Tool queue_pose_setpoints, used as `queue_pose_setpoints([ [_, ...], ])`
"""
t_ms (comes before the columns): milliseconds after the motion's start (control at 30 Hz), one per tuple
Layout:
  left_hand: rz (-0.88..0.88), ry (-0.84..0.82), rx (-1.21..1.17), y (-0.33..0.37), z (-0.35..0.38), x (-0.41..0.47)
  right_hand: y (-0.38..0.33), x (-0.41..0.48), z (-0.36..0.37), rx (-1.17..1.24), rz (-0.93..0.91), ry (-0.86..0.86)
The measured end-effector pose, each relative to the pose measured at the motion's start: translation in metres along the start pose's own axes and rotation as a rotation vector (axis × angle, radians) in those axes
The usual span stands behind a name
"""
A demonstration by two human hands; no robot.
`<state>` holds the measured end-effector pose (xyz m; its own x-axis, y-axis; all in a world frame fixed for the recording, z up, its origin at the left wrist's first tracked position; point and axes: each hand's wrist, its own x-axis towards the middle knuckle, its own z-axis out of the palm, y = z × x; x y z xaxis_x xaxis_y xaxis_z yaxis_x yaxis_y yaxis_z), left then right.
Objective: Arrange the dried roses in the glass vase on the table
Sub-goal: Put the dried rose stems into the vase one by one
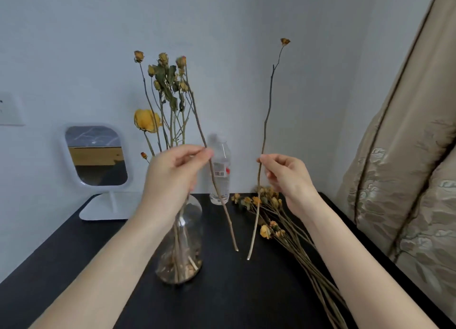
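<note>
The glass vase (183, 244) stands on the dark desk (74, 267), with several dried roses (170, 86) upright in it. Directly above the vase, the left hand (176, 173) pinches one rose stem (220, 195); to its right, the right hand (287, 178) pinches a second, bud-tipped stem (266, 126). Further right, loose roses (292, 233) lie flat.

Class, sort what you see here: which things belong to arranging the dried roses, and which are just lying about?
Belong: glass vase, roses already in it, left hand pinching one stem, right hand pinching another stem, loose roses on the table.
Lying about: plastic bottle, mirror, curtain.
</note>
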<state>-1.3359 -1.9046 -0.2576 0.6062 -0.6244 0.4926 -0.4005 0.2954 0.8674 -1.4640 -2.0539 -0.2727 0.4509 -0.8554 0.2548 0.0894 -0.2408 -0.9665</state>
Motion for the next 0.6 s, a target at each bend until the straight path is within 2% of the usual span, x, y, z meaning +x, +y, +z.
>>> queue_pose_setpoints([
  [133,0.042,0.179,-0.04,0.026,-0.04,0.024,-0.021,0.001,0.03,0.047,-0.057,-0.05],
  [300,0.142,0.318,0.006,0.047,-0.073,0.047,-0.033,0.0,0.052,0.027,-0.116,-0.088],
  [433,0.199,0.35,0.104,0.048,-0.081,0.056,-0.03,-0.001,0.056,0.01,-0.108,-0.095],
  [600,0.232,0.314,0.224,0.035,-0.079,0.059,-0.028,0.0,0.058,0.004,-0.097,-0.085],
])
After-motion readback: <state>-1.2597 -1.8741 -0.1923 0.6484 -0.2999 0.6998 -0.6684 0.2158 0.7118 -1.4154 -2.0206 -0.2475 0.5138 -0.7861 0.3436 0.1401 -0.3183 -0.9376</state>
